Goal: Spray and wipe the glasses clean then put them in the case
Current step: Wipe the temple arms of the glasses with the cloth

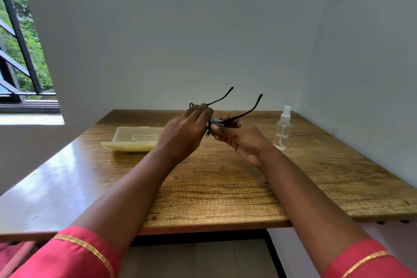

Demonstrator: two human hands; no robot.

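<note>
- Your left hand (184, 130) is curled over the front of the glasses (222, 106), fingers folded round the frame; your right hand (238, 136) pinches a pale blue cloth (213, 123) against what looks like a lens, thumb on top. Both hands are closed on their loads, and the glasses hang in the air above the table (225, 187), arms unfolded and pointing away from you.
- Only the thin frame takes your grip, so hard rubbing could twist it or bend an arm at the hinge. Keep the pressure light.
- The lenses are hidden behind your fingers, so you cannot tell from here whether they are clean; bare fingertips on the glass would smear it again.
- If the pinch slackens, the cloth or the glasses would drop to the wood below, which may scratch a lens.
- The case (135, 140) lies open just left of your left hand, near the table's left side. The arms need folding before the glasses will fit.
- The bottle (282, 130) stands upright to your right, near your forearm; a wide sweep of that arm could tip it.
- Walls close the far side and the right, and the table's front edge sits below your forearms. The bare wood between the case and the bottle gives you room to move.
</note>
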